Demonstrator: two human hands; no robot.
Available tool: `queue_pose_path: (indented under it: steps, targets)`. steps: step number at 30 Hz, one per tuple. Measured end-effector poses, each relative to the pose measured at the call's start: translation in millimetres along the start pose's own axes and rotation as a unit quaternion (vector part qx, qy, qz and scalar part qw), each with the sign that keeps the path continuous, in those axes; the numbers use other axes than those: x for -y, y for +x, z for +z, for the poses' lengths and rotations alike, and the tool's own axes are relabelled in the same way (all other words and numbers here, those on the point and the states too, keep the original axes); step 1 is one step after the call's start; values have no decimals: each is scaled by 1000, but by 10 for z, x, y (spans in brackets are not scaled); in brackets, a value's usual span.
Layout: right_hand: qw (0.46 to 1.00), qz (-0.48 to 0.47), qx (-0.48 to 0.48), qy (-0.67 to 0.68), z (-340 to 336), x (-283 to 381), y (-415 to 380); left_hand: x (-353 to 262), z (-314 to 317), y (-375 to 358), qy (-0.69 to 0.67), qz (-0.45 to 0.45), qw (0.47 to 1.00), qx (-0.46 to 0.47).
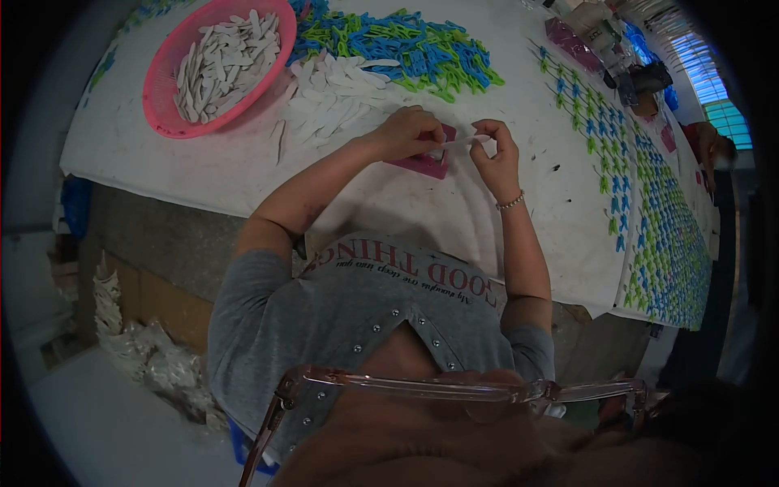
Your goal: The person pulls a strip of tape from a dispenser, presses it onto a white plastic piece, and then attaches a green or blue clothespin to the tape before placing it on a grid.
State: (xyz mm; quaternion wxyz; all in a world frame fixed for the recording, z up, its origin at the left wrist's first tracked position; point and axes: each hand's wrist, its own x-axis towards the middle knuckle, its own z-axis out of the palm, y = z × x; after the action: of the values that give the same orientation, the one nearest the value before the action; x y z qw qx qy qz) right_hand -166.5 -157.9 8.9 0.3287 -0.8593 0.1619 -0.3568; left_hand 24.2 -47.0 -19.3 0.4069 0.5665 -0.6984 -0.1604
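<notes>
In front of me my left hand [411, 131] is closed at one end of a thin whitish strip [462, 143], over a small pink tray [436, 168]. My right hand [497, 154], with a beaded bracelet at the wrist, pinches the strip's other end between thumb and finger. What the strip is, I cannot make out. Just beyond my left hand lies a loose pile of flat white pieces [333, 93]. Behind them is a heap of blue and green clothespins [430, 53].
A pink basket [154, 105] at the back left holds many more white pieces. Rows of blue and green clothespins [661, 227] cover the table's right side. Bags and dark items [649, 77] lie at the back right. A person [707, 150] is partly visible at the far right.
</notes>
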Motion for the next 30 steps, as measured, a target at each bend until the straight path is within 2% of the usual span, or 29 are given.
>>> queue_pose_path:
  steps: [2,3,5,7,8,9,11,13,15,19,24,25,27,30]
  targets:
    - [987,58,8,147,61,32,65,-28,41,16,15,3,1000,-8]
    - [987,57,8,148,97,58,71,-35,50,13,30,4,999,-16]
    - [950,105,23,292,162,103,85,-8,83,-12,11,5,999,-45]
    - [947,106,34,302,273,7,-4,-35,83,-39,-8,4,997,-74]
    - [943,107,43,312,325,-50,-53,-73,77,-60,-50,-26,994,-91]
    - [943,108,45,312,349,-54,-76,-95,73,-78,-93,-57,988,-107]
    - [943,144,54,294,385,-50,-119,-27,71,-103,-96,-53,990,-94]
    - [956,128,56,257,427,-64,-134,-31,22,-89,-98,-48,991,-82]
    - [968,110,56,220,458,-71,-135,-46,-74,-36,-317,-98,940,-80]
    - [978,97,82,164,481,-33,-119,17,-277,64,-237,-57,967,-78]
    - [983,76,93,136,439,-67,-119,-43,-389,10,-242,-86,966,-11]
    - [990,55,94,95,414,-112,-141,-32,-385,-29,-243,-86,966,-9]
    - [994,36,94,53,343,-145,-166,3,-340,-110,-169,-109,980,13]
    - [992,23,123,7,223,-120,-174,-1,-223,-186,-125,-75,989,-16]
